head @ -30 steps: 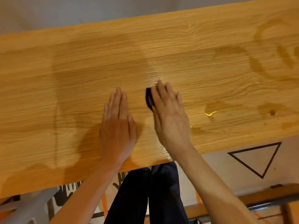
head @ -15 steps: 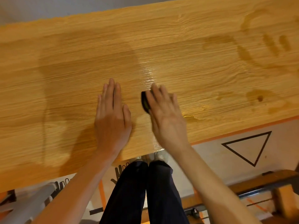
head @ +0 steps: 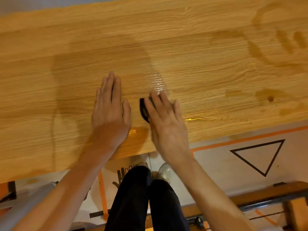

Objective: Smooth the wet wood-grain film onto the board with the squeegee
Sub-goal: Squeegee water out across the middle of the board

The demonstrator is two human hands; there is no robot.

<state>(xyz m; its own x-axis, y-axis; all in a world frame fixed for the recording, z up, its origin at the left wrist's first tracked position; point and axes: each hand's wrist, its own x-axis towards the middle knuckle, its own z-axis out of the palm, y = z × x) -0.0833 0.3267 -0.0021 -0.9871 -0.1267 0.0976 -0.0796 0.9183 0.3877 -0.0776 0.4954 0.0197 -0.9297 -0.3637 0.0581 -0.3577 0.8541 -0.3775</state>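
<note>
Both hands on the film, head view only. Left hand (head: 110,117) lies flat, palm down, fingers straight and together, pressing the wood-grain film (head: 191,67) near the board's (head: 50,157) front edge. Right hand (head: 166,125) sits just beside it, fingers extended over a small black squeegee (head: 143,108); the tool's dark left end shows past the index finger, the rest is hidden under the hand. Whether the thumb curls round the squeegee, cannot tell; the fingers lie fairly straight on top of it. Right hand slightly blurred.

Film covers the board almost edge to edge. Glossy wet streak (head: 157,80) runs away from the squeegee toward the far side. Thin bright wrinkle (head: 201,118) to the right of the right hand. Darker wet patches (head: 266,97) toward the right end, a small dark spot among them.

Below the board: pale floor sheet (head: 216,164) with orange tape lines and a black triangle outline (head: 258,155). Dark trouser legs (head: 146,200) and light shoes at bottom centre.
</note>
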